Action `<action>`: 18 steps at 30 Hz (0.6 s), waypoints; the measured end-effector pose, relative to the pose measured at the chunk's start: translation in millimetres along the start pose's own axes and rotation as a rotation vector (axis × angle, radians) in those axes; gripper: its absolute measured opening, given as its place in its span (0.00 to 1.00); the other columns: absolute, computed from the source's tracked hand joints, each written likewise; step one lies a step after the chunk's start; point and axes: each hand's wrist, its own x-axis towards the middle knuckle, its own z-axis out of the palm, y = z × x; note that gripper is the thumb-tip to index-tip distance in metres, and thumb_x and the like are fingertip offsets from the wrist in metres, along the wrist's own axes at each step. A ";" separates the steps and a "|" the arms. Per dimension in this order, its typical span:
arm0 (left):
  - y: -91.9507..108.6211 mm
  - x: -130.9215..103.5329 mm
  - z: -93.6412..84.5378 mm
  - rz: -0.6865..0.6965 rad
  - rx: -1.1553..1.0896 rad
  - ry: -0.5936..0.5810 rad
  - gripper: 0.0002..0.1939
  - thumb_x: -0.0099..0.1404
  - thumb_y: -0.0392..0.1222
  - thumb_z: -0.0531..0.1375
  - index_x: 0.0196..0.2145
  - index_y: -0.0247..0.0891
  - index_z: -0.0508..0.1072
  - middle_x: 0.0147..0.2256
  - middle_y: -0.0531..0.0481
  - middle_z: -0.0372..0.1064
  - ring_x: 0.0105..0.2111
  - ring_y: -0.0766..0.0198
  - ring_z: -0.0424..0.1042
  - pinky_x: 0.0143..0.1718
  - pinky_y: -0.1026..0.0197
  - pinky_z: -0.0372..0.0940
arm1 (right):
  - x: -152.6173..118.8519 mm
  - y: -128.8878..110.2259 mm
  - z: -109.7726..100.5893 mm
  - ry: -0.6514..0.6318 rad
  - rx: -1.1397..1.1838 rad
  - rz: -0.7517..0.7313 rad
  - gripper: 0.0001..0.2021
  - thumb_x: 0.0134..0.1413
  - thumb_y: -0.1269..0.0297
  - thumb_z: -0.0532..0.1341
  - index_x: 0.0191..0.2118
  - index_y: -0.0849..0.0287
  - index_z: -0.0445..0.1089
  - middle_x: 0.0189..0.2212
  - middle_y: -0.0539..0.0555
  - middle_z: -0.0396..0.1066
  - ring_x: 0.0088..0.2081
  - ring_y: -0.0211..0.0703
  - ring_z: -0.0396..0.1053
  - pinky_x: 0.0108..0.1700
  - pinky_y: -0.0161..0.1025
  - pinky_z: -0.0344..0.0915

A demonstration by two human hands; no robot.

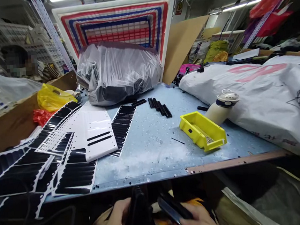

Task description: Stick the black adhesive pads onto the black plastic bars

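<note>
Below the table's front edge, my left hand point(116, 222) is wrapped round a stack of dark pieces point(138, 211). To its right, my right hand point(198, 220) grips a black, shiny flat piece point(171, 208), blurred and tilted. A gap separates the two held items. On the blue table point(148, 147) lies a small group of black strips point(160, 107). White sheets point(99, 131) with black adhesive strips point(75, 173) cover the left side. A yellow bin point(202, 130) with small metal bits inside is on the right.
A cream bottle point(220, 108) stands behind the yellow bin. Large white sacks point(258, 92) line the right side. A plastic-wrapped bundle point(120, 71) rests before a tilted white crate point(113, 4) at the back. A person point(30, 63) is at the far left.
</note>
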 end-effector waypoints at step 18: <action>-11.8 88.1 65.9 -0.021 0.936 -0.438 0.17 0.31 0.33 0.69 0.23 0.40 0.71 0.16 0.58 0.61 0.18 0.57 0.66 0.22 0.55 0.65 | 67.3 -2.8 -8.8 0.244 -1.111 -0.170 0.06 0.47 0.75 0.58 0.27 0.60 0.71 0.29 0.57 0.74 0.35 0.50 0.71 0.37 0.41 0.63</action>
